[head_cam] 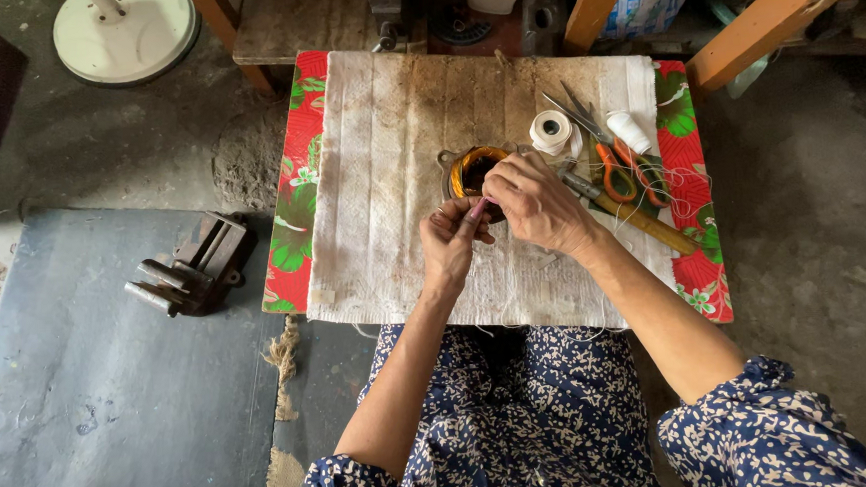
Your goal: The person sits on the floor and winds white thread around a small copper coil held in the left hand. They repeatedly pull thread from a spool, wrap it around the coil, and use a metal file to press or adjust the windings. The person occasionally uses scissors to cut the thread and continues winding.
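Pink tubing is pinched in the left hand, while the right hand closes on its tip just by the copper coil on the cloth. I'd keep both grips short and steady. Fingers hide the tube's end, and whatever thread is there is too fine to see.

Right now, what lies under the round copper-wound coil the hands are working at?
The coil rests on a stained white cloth, which overlies a red floral cloth showing at both sides. The right hand and left hand cover its near edge; the surface beneath the cloths is hidden.
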